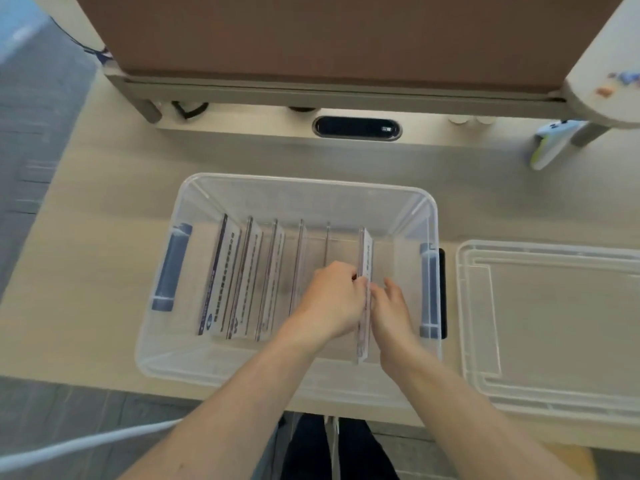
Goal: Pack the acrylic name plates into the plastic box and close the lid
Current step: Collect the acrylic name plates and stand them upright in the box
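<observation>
- Desk (pixel 114 188): pale wood surface carrying everything; it runs out far past the fingers on all sides
- Plastic box (pixel 304 183): clear, open, lid off, standing on the desk; both hands are reached down inside it, so its walls ring the fingers
- Lid (pixel 554 258): lies flat on the desk well to the right of the fingers, beyond the box's right latch; its right edge is cut off by the frame
- Acrylic name plates (pixel 249 271): a row standing on edge in the box, all to the left of the fingers, roughly parallel, leaning a little
- Held plate (pixel 365 251): rightmost of the row, upright on edge, passing between the two hands
- Left hand (pixel 332 303): fingers curled, pinching the held plate's left face
- Right hand (pixel 389 306): fingers pressed to the plate's right face, thumb hidden; grip looks light
- Risk: plates stand free with gaps, so letting go off-vertical could tip the held plate into its neighbour and topple the row
- Risk: knuckles brushing the plate just left of the fingers could knock it over
- Unclear: print on the plates is blurred; whether the held plate's lower edge touches the box floor cannot be told; plate count is uncertain, edges being transparent
</observation>
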Demonstrator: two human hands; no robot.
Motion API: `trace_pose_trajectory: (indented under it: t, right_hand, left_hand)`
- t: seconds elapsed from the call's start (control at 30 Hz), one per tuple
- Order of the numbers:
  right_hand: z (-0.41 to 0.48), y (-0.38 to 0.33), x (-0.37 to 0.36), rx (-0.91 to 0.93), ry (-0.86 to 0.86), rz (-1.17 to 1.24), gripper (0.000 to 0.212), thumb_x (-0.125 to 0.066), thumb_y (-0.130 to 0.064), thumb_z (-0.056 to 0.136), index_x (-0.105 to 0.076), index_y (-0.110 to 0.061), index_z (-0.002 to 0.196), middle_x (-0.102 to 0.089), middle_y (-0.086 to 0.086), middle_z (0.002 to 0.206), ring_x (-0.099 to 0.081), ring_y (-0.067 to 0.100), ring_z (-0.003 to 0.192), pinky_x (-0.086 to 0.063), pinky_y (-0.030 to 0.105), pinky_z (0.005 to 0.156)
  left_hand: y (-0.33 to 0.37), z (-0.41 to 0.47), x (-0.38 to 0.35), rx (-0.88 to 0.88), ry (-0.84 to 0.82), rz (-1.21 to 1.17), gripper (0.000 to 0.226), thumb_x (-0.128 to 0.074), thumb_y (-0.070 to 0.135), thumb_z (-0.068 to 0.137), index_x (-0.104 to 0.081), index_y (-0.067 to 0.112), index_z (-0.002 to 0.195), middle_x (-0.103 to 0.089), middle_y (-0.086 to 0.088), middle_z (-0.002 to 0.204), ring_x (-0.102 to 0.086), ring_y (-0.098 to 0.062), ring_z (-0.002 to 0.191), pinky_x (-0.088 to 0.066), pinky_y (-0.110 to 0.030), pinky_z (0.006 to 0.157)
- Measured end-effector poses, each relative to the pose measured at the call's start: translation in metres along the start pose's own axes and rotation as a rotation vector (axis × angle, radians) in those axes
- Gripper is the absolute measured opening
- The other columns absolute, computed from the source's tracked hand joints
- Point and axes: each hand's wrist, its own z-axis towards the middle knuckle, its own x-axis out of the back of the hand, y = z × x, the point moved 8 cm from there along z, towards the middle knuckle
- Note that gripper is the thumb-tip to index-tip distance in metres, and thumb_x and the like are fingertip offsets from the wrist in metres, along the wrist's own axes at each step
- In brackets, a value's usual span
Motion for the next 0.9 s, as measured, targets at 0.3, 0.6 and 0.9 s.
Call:
trace_pose_trajectory:
  t: [0.3, 0.6, 0.9]
  right_hand:
    - [0.042, 0.011, -0.007, -0.042, 0.090, -0.088, 0.028, -0.040, -0.023, 0.096, -0.059, -0.013, 0.113, -0.064, 0.012, 0.115, -0.060, 0.023, 0.096, -0.049, 0.036, 0.076]
    - [0.052, 0.017, -0.015, -0.058, 0.053, -0.123, 0.047, -0.036, -0.030, 0.096, -0.053, -0.011, 0.135, -0.053, 0.013, 0.138, -0.059, 0.029, 0.115, -0.046, 0.018, 0.043]
    - [0.050, 0.017, -0.026, -0.047, -0.006, -0.143, 0.059, -0.035, -0.036, 0.087, -0.047, -0.017, 0.141, -0.047, 0.011, 0.147, -0.051, 0.030, 0.129, -0.046, 0.037, 0.089]
  left_hand:
    - [-0.018, 0.029, -0.020, 0.036, 0.001, -0.023, 0.036, -0.051, 0.032, 0.102, -0.063, 0.011, 0.074, -0.072, -0.013, 0.080, -0.073, -0.036, 0.078, -0.065, -0.047, 0.072]
    - [-0.020, 0.032, -0.015, 0.026, 0.018, -0.015, 0.031, -0.054, 0.032, 0.103, -0.070, 0.013, 0.084, -0.074, -0.009, 0.081, -0.075, -0.030, 0.075, -0.066, -0.044, 0.070]
    - [-0.018, 0.029, -0.009, 0.016, 0.009, 0.036, 0.029, -0.055, 0.023, 0.102, -0.062, 0.011, 0.076, -0.071, -0.010, 0.077, -0.073, -0.028, 0.073, -0.065, -0.044, 0.068]
